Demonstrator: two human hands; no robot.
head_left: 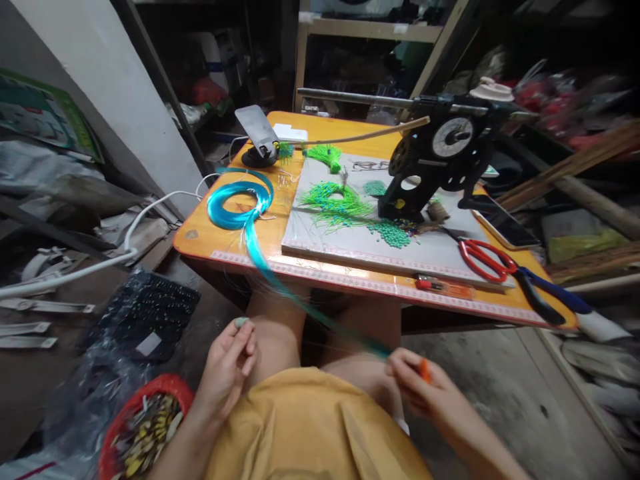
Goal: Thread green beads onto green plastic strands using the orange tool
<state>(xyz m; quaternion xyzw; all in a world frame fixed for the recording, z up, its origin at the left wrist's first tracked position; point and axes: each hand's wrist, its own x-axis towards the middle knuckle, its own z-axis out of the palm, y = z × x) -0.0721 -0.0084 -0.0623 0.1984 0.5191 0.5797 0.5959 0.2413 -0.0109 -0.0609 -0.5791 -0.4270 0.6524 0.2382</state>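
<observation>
My right hand [423,381] is closed around the end of a band of thin teal strands [310,307]. A small orange thing, its kind hidden, pokes out of the same fist. The strands hang slack over my lap and run up to a coiled blue-teal hank [220,208] on the table's left side. My left hand [231,360] is above my left thigh with thumb and fingers pinched together. Something pale green shows at a fingertip. I cannot tell whether it is a wrapping or a held thing, nor whether a fine strand is pinched there.
On the orange table [200,230], a grey board [320,248] bears bright green bundles [337,203], green beads [393,235] and a black hand-cranked machine [420,160]. Red-handled scissors [487,260], blue-black pliers [543,293] and an orange-red cutter [445,287] lie right. A red basket [105,447] stands lower left.
</observation>
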